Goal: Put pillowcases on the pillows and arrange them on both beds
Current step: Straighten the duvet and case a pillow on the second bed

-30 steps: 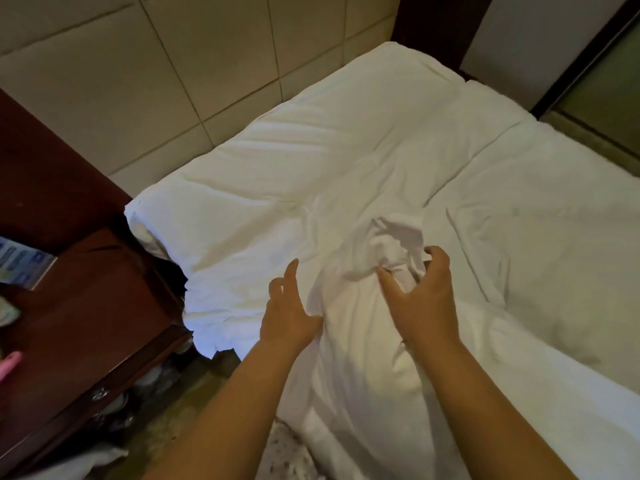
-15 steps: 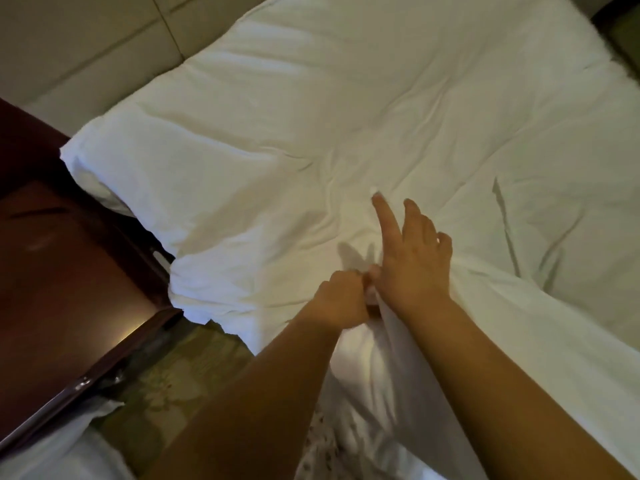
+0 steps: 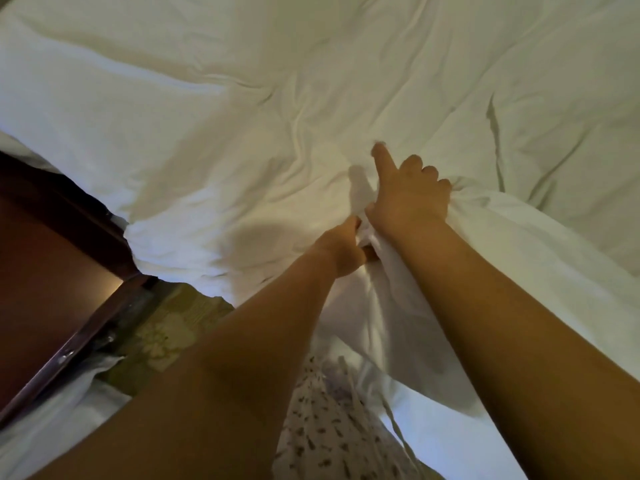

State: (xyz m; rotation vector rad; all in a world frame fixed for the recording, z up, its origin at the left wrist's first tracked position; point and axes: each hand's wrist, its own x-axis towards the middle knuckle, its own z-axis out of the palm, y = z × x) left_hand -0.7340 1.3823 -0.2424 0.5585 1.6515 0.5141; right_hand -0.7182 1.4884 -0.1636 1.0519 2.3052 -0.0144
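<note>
A white pillow in a white pillowcase (image 3: pixel 408 306) lies at the near edge of the bed, its end resting on the white duvet (image 3: pixel 311 81). My left hand (image 3: pixel 341 249) is closed on a bunch of the pillowcase fabric at that end. Right beside it, touching, my right hand (image 3: pixel 408 195) grips the same bunched cloth, with its index finger stretched out over the duvet. Where pillow ends and case begins is hard to tell in the white folds.
A dark wooden nightstand (image 3: pixel 52 271) stands at the left against the bed. Patterned carpet (image 3: pixel 166 330) shows in the gap below. More white bedding (image 3: pixel 52 427) lies at the bottom left. My patterned clothing (image 3: pixel 322 427) hangs at the bottom centre.
My head has dropped closer to the bed. My hands, apart a second ago, came together on the cloth; the right index finger stays extended and the left fist has shifted slightly down.
</note>
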